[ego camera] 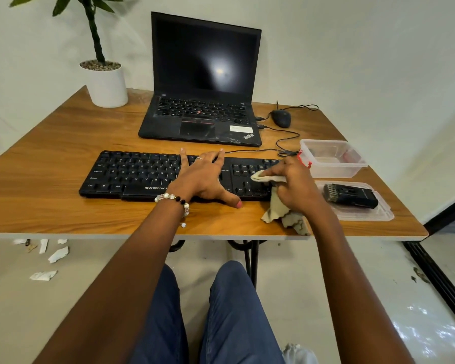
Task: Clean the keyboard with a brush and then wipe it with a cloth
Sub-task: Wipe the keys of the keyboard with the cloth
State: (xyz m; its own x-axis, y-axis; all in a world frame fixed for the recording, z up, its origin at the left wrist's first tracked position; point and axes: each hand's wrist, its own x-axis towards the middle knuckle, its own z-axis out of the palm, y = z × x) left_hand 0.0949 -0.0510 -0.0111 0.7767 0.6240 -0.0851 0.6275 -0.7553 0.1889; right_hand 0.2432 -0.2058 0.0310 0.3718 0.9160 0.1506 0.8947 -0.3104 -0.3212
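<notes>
A black keyboard (134,174) lies across the wooden table (50,206), near its front edge. My left hand (204,178) rests spread flat on the keyboard's middle, thumb at the front edge. My right hand (293,183) pinches a beige cloth (277,206) and presses a fold of it onto the keys at the keyboard's right end; the rest of the cloth hangs down to the table edge. A black brush (350,197) lies on a clear plastic lid (378,214) to the right of my right hand.
An open black laptop (202,114) stands behind the keyboard, with a wired mouse (281,118) and cables to its right. A clear plastic box (331,158) sits at the right. A potted plant (107,82) stands back left. Paper scraps (58,254) lie on the floor.
</notes>
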